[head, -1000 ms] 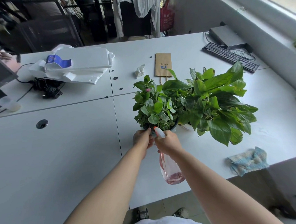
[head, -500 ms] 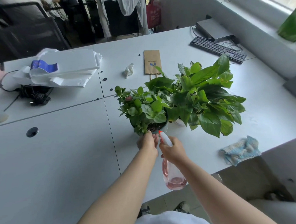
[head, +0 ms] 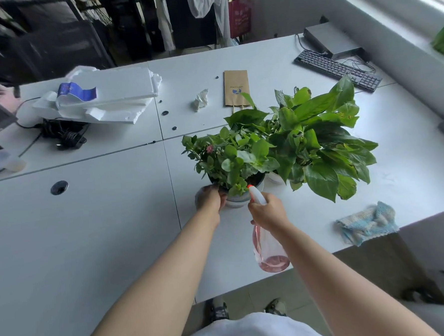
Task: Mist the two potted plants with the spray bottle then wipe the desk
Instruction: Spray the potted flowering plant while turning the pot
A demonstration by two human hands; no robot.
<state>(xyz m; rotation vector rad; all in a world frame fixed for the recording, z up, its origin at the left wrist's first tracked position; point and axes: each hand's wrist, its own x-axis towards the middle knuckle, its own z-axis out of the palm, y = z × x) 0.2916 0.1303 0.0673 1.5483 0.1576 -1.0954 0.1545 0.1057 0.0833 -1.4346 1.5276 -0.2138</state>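
Note:
A small leafy plant (head: 230, 159) with a pink bloom stands in a grey striped pot (head: 237, 202) on the white desk (head: 90, 240). My left hand (head: 209, 198) grips the pot's left side. My right hand (head: 269, 211) holds a clear pink spray bottle (head: 269, 250) by its neck, with the white orange-tipped nozzle touching the near leaves of the small plant. A bigger broad-leaved plant (head: 315, 141) in a white pot (head: 275, 178) stands just right of it, leaves overlapping. A blue and cream cloth (head: 367, 222) lies crumpled at the desk's near right edge.
Foam slabs (head: 107, 97) and black cables (head: 63, 134) sit at the far left. A crumpled tissue (head: 200, 100) and a brown paper bag (head: 236, 87) lie behind the plants. A keyboard (head: 337, 70) is at the far right. The desk edge runs just under my forearms.
My left hand has slid from the pot's near rim to its left side. The right hand with the bottle has kept its place by the small plant; the view shifted a little.

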